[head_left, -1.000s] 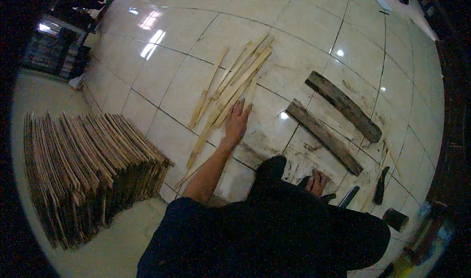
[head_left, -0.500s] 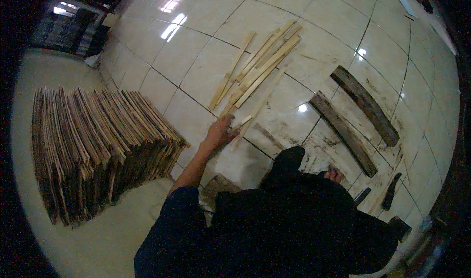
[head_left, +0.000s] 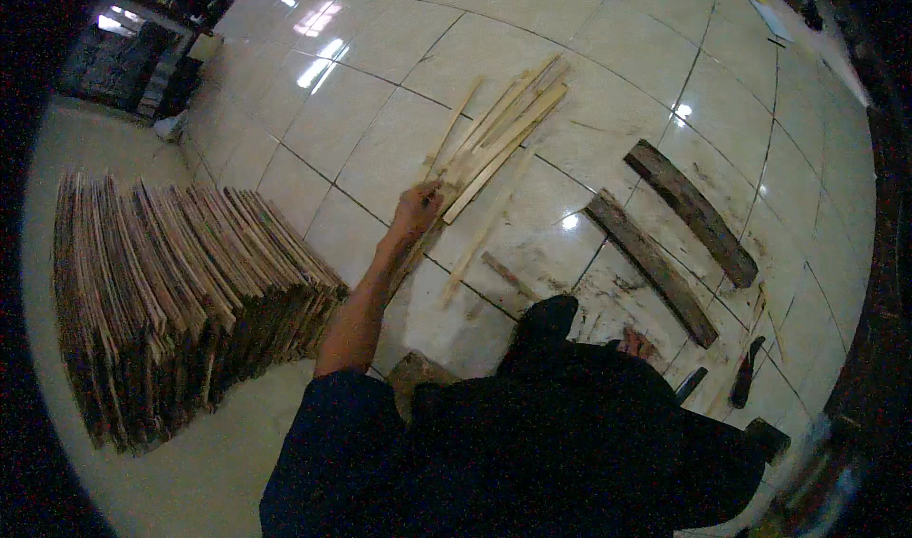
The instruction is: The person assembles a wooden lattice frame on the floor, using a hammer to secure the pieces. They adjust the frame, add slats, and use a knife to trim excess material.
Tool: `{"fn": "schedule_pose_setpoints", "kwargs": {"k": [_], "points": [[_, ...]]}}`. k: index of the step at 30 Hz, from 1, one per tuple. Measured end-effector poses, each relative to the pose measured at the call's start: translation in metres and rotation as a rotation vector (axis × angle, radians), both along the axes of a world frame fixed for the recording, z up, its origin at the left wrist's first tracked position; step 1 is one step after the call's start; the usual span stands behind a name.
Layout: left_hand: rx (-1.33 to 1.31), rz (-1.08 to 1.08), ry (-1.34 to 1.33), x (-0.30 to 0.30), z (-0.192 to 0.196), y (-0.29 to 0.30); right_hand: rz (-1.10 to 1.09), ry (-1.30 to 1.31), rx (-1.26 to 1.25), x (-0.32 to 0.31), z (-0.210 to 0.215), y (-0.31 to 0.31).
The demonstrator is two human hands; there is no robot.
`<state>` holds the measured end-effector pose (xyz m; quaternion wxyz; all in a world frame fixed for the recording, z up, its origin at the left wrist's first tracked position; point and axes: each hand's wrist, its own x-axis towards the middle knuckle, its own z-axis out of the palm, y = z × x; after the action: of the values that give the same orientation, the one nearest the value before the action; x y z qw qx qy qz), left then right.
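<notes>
At the near end of a loose bundle of pale wood strips, my left hand reaches down with its fingers closed. It appears to grip strip ends there, though the fingers partly cover them. A darker strip runs beside my left forearm. Just right of the hand lies a separate thin pale strip on the tiles. My right hand does not show clearly. A small patch of skin shows beyond my dark clothing, and it looks like toes.
A tall stack of thin, rough-edged boards stands at left. Two thick dark wood pieces lie at right on the dusty tiles. Nearer are a dark-handled tool and a short strip. A brown block sits beside my left sleeve.
My left hand has moved up and left, from open fingers by the thin strip to closed fingers at the bundle's near end. The bundle's near ends have shifted, and my view has moved slightly.
</notes>
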<state>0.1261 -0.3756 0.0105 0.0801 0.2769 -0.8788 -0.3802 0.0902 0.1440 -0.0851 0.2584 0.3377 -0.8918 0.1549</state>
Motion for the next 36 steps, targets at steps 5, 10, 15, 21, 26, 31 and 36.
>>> {"fn": "schedule_pose_setpoints", "kwargs": {"k": [5,10,15,21,26,31,36], "points": [[0.007,-0.043,0.070,-0.062,0.026,-0.017,-0.013,0.017,0.034,0.009,0.007,-0.004],[0.149,-0.033,0.074,-0.131,0.022,0.001,-0.115,-0.343,-0.151,0.013,-0.005,-0.005],[-0.098,-0.131,-0.014,-0.161,-0.039,0.026,-0.126,-0.479,-0.150,0.014,0.013,-0.005],[-0.540,-0.251,-0.314,-0.130,-0.038,0.067,-0.238,-0.635,-0.222,0.013,0.039,-0.014],[-0.503,-0.342,-0.120,-0.111,-0.053,0.045,-0.272,-0.582,-0.246,0.021,0.036,-0.016],[-0.508,-0.288,-0.119,-0.089,-0.064,0.021,-0.287,-0.610,-0.220,0.024,0.029,-0.016],[-0.578,-0.245,-0.160,-0.085,-0.072,0.029,-0.195,-0.487,-0.334,0.020,0.010,-0.015]]}}
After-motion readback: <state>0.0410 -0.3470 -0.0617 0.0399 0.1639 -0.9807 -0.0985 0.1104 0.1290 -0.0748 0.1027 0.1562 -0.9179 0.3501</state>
